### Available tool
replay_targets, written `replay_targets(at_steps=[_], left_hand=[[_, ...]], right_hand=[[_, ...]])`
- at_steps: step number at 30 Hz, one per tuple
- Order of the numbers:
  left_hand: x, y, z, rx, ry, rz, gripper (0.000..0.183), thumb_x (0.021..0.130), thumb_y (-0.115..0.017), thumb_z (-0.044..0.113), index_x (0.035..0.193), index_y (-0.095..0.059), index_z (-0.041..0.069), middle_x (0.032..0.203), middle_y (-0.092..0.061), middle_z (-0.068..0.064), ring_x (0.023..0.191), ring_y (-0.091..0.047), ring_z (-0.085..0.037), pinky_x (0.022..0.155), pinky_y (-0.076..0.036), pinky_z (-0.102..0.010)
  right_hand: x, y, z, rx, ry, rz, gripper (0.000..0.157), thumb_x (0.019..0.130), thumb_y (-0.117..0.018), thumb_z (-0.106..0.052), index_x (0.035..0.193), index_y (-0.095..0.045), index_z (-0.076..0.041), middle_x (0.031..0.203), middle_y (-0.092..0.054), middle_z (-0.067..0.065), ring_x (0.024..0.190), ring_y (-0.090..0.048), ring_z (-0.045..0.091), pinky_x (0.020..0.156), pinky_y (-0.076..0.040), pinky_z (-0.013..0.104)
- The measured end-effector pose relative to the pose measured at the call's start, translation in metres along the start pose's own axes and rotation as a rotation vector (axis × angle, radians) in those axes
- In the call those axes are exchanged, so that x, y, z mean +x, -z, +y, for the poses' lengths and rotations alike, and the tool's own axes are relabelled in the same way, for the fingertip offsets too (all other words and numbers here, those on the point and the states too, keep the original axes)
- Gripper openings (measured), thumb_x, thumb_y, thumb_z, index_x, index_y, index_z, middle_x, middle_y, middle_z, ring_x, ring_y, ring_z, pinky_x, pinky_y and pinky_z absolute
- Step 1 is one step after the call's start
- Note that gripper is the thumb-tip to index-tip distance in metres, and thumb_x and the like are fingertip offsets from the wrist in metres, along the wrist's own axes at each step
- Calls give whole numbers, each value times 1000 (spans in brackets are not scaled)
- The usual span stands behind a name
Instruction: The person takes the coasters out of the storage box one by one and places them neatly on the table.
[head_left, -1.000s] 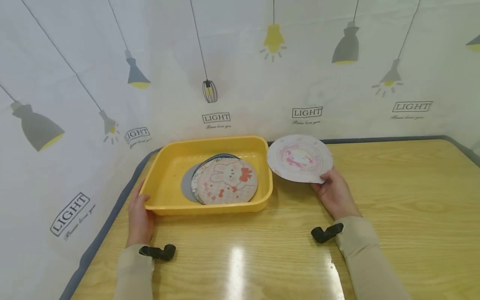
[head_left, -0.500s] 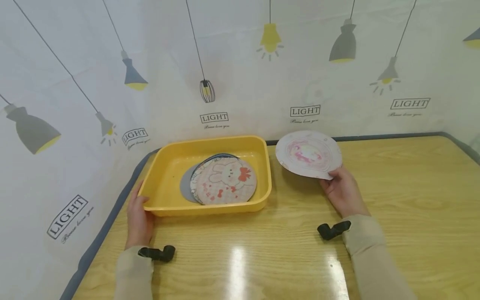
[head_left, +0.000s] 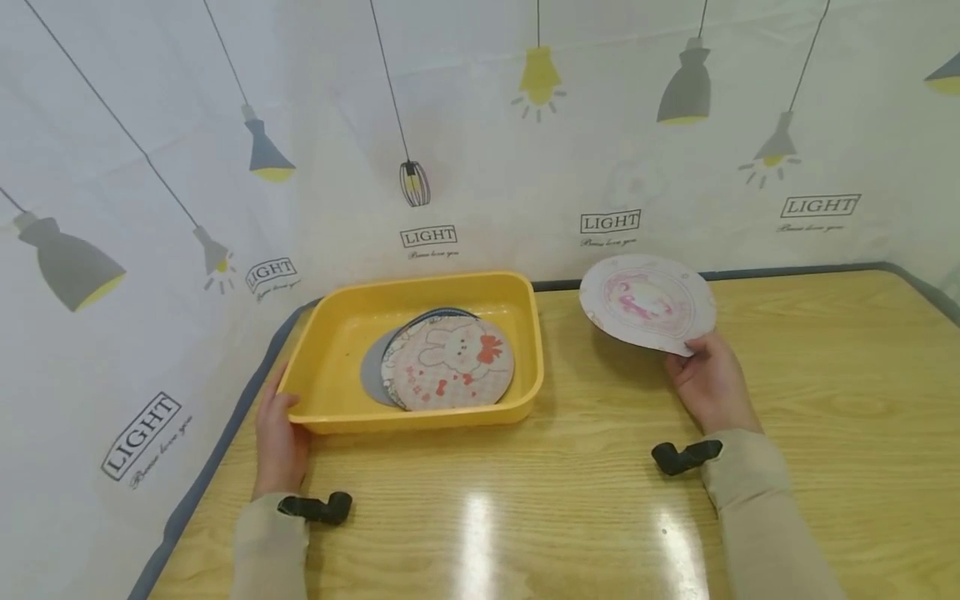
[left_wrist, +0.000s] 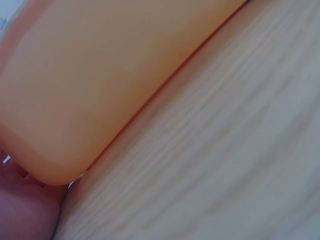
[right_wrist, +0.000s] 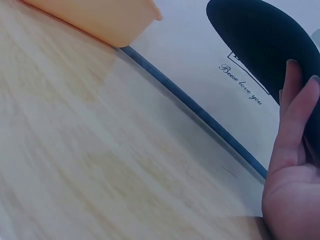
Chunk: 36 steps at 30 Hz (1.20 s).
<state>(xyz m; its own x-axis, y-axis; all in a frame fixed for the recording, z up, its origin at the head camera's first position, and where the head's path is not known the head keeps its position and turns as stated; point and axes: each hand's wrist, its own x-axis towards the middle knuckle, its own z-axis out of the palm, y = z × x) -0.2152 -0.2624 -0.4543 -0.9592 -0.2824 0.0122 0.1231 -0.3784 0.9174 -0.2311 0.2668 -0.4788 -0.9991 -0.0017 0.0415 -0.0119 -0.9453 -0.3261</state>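
My right hand (head_left: pixel 711 383) pinches the near edge of a round mouse pad (head_left: pixel 648 304), white on top with a pink ring print. It is held tilted above the table, right of the yellow tray (head_left: pixel 412 418). From the right wrist view, the black underside of the mouse pad (right_wrist: pixel 265 40) shows, with fingertips against it. My left hand (head_left: pixel 281 437) grips the tray's near left corner, thumb on the rim; its other fingers are mostly hidden. Inside the tray, a pink rabbit-print round pad (head_left: pixel 450 367) lies over other round pads, one of them grey (head_left: pixel 372 375).
The wooden table (head_left: pixel 570 500) reaches toward me and to the right. Behind it hangs a white wall cloth (head_left: pixel 495 167) with printed lamps, close to the tray's back side. A dark blue strip (head_left: pixel 795 271) runs along the table's far edge.
My right hand has carried the white and pink mouse pad to the right, away from the tray's right side. The left hand and the tray stay in place.
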Motion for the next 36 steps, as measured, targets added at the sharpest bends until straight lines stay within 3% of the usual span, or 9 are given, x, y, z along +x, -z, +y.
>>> replay_targets(at_steps=[19, 27, 33, 36], left_hand=[[2, 1, 0, 9, 2, 20, 56, 84, -26, -3, 137, -36, 15, 138, -32, -5, 117, -36, -25, 86, -37, -29], [1, 2, -1, 26, -11, -2, 55, 86, -26, -2, 137, -35, 13, 139, -31, -6, 117, -35, -25, 85, -38, -28], [1, 4, -4, 57, -15, -11, 55, 86, -25, -2, 137, -36, 16, 138, -32, -4, 119, -35, -24, 85, -39, -27], [2, 3, -3, 52, -20, -20, 55, 86, -25, -1, 137, -36, 16, 138, -32, -5, 120, -34, -25, 85, -39, -28]], right_hand=[[4, 8, -1, 65, -10, -40, 32, 87, -23, 8, 105, -48, -2, 99, -58, 11, 78, -57, 24, 64, -46, 33], [3, 9, -1, 69, -44, -2, 31, 87, -25, 8, 104, -49, -3, 97, -58, 10, 77, -55, 24, 65, -45, 33], [0, 7, -3, 66, -49, -27, 32, 90, -23, 5, 109, -46, -5, 103, -55, 10, 81, -56, 24, 67, -46, 34], [-1, 7, -8, 82, -39, -28, 28, 91, -23, 4, 104, -46, -4, 98, -54, 10, 77, -54, 24, 66, -46, 34]])
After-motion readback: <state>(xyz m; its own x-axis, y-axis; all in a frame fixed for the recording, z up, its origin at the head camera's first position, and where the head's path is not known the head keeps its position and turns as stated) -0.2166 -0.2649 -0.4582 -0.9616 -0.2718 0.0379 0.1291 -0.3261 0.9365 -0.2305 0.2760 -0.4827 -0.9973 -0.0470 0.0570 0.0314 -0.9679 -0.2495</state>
